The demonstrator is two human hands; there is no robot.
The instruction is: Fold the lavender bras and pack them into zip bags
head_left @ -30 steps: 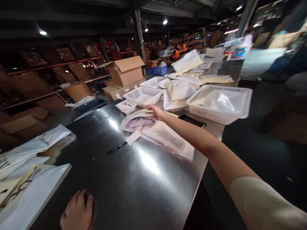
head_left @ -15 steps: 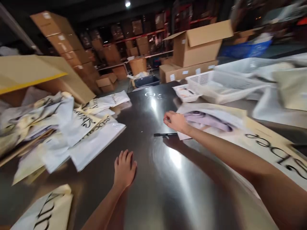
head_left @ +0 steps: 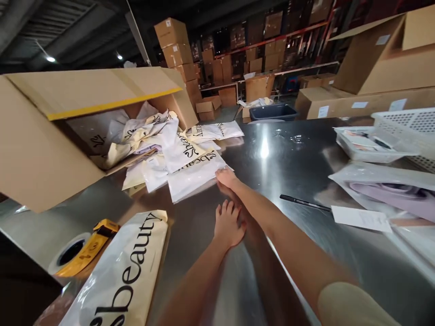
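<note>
My right hand reaches across to the pile on the left, its fingers closed on the near right corner of a white plastic bag printed with black lettering. That bag lies flat at the front of the pile. Palm down on the shiny metal table, my left hand rests with its fingers spread and holds nothing. More printed bags overlap behind, spilling from a cardboard box tipped on its side. Another bag reading "beauty" lies near me at the left.
A yellow tape dispenser sits at the near left. To the right lie a black pen, a white card and a bag with lilac contents. White plastic baskets and a large open carton stand beyond.
My right hand has moved left from beside the pen to the bag's corner. The view has turned left, showing more of the box and the tape dispenser. My left hand still lies spread.
</note>
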